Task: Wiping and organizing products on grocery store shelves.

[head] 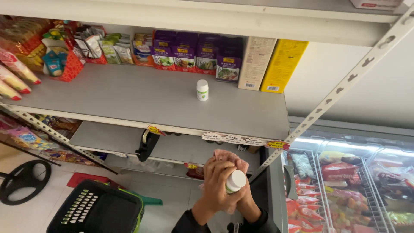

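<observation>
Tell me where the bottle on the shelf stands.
In the head view, the small white bottle stands upright on the grey shelf, right of centre, just before the purple boxes.

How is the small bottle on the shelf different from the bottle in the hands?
The bottle on the shelf stands upright and alone, untouched; the bottle in the hands is tilted, mostly covered by the left hand and right hand, with a pink cloth behind it. Both are small and white-capped.

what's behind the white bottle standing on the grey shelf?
Behind the white bottle on the grey shelf: a row of purple packets against the back, white and yellow boxes to the right. Anything behind those is hidden.
</observation>
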